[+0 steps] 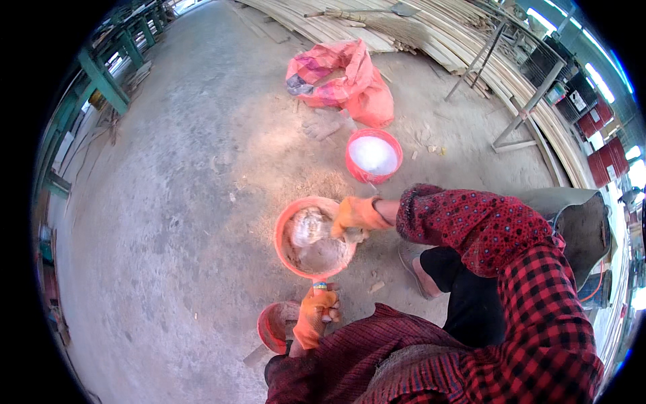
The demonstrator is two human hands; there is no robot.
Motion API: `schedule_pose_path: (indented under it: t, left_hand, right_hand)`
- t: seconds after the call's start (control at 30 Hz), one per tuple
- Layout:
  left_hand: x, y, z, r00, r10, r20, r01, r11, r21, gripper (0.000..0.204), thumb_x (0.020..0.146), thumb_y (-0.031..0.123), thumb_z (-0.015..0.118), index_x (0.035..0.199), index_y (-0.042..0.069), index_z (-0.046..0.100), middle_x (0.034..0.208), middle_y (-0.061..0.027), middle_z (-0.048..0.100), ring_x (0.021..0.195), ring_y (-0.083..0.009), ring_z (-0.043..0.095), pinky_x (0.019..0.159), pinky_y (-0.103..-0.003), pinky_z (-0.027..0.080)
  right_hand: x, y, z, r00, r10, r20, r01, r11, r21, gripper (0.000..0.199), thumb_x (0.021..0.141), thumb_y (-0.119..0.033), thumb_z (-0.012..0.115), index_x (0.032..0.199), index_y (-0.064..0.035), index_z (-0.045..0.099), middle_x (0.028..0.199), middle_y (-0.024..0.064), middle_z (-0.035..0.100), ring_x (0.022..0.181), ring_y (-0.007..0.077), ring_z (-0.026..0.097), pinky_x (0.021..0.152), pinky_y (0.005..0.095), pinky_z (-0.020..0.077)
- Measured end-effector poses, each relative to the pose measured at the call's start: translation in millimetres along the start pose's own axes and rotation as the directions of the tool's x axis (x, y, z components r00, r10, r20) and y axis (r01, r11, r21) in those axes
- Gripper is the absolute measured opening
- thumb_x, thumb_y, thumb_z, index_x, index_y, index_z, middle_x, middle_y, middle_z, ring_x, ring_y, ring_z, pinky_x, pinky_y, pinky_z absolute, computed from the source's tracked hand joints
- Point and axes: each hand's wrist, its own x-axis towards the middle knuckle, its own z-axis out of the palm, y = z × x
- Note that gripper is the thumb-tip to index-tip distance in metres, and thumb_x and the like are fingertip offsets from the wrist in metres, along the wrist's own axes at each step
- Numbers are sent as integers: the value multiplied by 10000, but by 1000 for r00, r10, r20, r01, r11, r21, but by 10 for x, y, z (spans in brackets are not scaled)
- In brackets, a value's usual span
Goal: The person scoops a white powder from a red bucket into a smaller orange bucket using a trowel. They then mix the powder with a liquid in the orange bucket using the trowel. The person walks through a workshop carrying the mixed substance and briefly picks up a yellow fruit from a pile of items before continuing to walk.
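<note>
Below me is a round orange-red plastic dipper [278, 246] with pale, floury-looking matter inside. My left hand [311, 318], in an orange fingerless glove, is wrapped round its short handle [319, 285] on the near side. Over the dipper's right rim, my right hand [355, 215], also in an orange glove, is closed on a greyish thing that I cannot make out. A whitish blurred patch [308, 227] shows in the dipper beside that hand. Another red dipper [271, 328] sits on the floor by my left wrist, partly hidden.
A red bucket [374, 156] of white material stands beyond my right hand. Behind it lies a crumpled pink-red sack [369, 91]. Stacked boards [444, 40] with a broom [393, 28], and a metal trestle [528, 114], are farther back. Green metal framing [101, 81] lines the left.
</note>
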Motion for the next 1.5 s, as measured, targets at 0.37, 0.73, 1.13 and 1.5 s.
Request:
schedule_pose_path:
  t: [0.37,0.73,1.13,1.5]
  left_hand:
    - [-151,-105,12,996,-63,-65,74,979,187,214,830,132,627,1002,24,561,765,-50,557,551,-154,513,457,-317,409]
    - [-312,6,-9,968,68,-242,74,843,533,354,815,119,632,1132,-24,567,744,-37,543,545,-143,499,471,-299,387]
    - [-65,103,-54,997,-69,30,71,996,-59,429,860,99,598,1260,-35,516,712,2,468,524,-118,448,500,-272,389]
    - [326,180,203,993,-44,-114,59,989,136,292,797,69,648,1048,9,513,751,-65,542,536,-157,520,455,-325,405]
  right_hand:
    - [-131,-960,655,892,-291,346,451,510,-732,161,773,-154,640,887,-53,690,858,120,724,763,339,709,607,465,537]
    - [355,-1151,-133,900,-321,294,426,511,-746,177,785,-170,654,946,-127,714,967,129,716,869,321,698,699,461,542]
    - [-430,-657,-118,964,-222,147,261,673,-692,254,810,-161,617,1054,-89,624,932,119,698,885,342,694,672,489,537]
    - [-441,-572,941,933,-344,111,296,553,-779,338,705,-153,722,985,25,659,934,148,697,912,286,695,667,452,552]
